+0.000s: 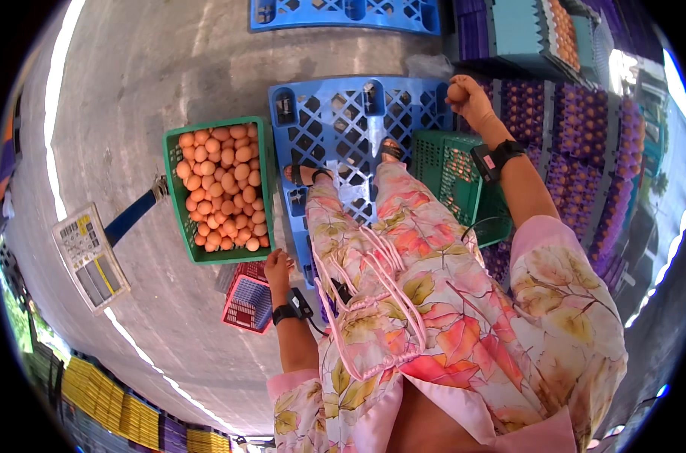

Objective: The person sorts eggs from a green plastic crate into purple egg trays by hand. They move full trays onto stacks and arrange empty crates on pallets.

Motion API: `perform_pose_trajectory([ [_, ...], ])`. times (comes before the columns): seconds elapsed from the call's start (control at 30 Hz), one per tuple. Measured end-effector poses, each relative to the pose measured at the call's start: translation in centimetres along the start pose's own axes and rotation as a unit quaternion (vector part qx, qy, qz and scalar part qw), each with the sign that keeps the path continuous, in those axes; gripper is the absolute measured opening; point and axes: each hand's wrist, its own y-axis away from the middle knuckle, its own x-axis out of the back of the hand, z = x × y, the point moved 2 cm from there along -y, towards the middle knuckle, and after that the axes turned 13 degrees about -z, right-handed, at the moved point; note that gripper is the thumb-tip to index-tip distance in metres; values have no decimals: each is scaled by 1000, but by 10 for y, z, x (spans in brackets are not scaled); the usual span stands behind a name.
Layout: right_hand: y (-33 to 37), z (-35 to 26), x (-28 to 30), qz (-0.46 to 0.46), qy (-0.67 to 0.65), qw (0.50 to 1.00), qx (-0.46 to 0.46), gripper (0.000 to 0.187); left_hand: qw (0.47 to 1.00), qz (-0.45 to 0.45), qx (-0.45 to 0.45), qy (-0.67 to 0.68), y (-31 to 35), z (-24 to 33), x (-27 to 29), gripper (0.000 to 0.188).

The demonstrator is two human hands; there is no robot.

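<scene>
My right hand is raised at the upper right, its fingers closed round a brown egg. My left hand hangs just off the near right corner of a green crate; its fingers are loosely bent and apart, with nothing visible in them. Brown eggs fill that crate in a loose heap. Right of my legs stands another green basket, partly hidden behind my right arm and clothing, with more eggs showing inside through its open side. Both my feet rest on a blue plastic pallet.
Stacked purple trays of eggs rise along the right. At the top lie a second blue pallet and light-blue trays. A weighing scale's display stands left of the crate. A red basket sits below it. Yellow stacks line the lower left.
</scene>
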Motion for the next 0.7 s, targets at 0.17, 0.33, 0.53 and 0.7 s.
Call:
perform_pose_trajectory([
  [0.17,82,69,160,212,-121,970,8,25,992,-125,8,-34,-32,-10,0,31],
  [0.33,170,172,240,392,-132,907,-82,24,963,-71,51,-253,-24,79,-116,33],
  [0.53,162,257,251,303,63,890,-335,25,933,-136,62,-326,-30,125,-238,34],
  [0.7,102,340,252,135,264,894,-337,25,886,-224,86,-397,-46,113,-303,35],
])
